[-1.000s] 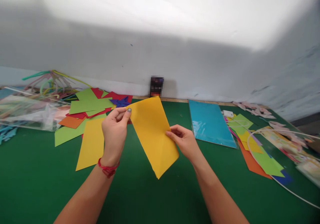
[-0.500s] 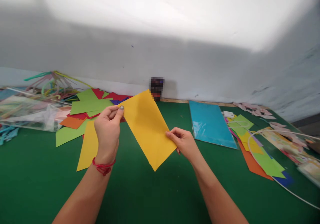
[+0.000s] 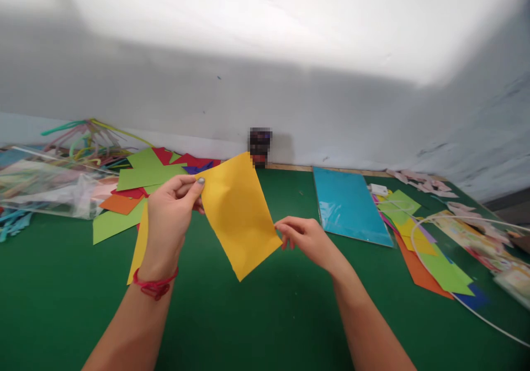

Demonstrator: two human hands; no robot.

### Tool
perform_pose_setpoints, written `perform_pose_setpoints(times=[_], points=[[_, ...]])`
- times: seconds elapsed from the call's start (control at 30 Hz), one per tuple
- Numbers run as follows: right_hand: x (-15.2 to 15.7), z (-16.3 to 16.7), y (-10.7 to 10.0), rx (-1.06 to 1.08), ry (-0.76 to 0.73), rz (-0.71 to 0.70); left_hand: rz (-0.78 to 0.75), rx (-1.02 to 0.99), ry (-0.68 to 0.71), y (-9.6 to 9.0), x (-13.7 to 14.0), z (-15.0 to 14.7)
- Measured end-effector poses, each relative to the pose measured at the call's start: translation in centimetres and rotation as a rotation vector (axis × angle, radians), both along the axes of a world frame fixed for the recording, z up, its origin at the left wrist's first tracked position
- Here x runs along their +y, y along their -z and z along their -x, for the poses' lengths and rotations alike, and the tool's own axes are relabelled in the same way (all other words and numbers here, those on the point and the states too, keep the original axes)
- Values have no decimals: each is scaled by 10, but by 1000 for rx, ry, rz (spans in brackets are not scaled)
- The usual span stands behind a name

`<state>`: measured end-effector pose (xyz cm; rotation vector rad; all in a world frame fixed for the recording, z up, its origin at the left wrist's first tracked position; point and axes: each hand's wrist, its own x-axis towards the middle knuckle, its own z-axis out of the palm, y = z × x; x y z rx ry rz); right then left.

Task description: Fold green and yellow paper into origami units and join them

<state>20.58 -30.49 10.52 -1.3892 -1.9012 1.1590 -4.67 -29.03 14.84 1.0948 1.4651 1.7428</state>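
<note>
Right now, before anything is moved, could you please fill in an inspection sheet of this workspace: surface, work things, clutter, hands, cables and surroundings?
Surface: green tabletop, a few tiny specks on it.
Work things: yellow sheet, held up at a tilt.
Clutter: loose coloured papers and clear plastic bag at left; glossy blue pack and more papers at right.
Hands: left hand pinches the sheet's upper left corner; right hand has fingertips at its right edge, grip unclear.
Cables: white cable loops over the right-hand papers; ends unclear.
Surroundings: pale wall behind; pixelated dark object before it, not identifiable.
</note>
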Motion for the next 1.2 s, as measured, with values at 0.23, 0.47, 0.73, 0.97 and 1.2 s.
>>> perform_pose_setpoints(times=[0.23,0.47,0.73,0.97,1.2], points=[[2,-5,-7,214,32,-128,204,116,326,-9,-14,-12],[-7,3,-15,440,66,38,329,153,618,-16,-30,-36],[-9,1,-13,352,164,26,277,156,592,-7,-28,-39],[-11,-4,-15,226,155,-129,269,123,559,-9,-29,-39],[-10,6,-15,417,242,12,254,143,522,-9,-28,-36]])
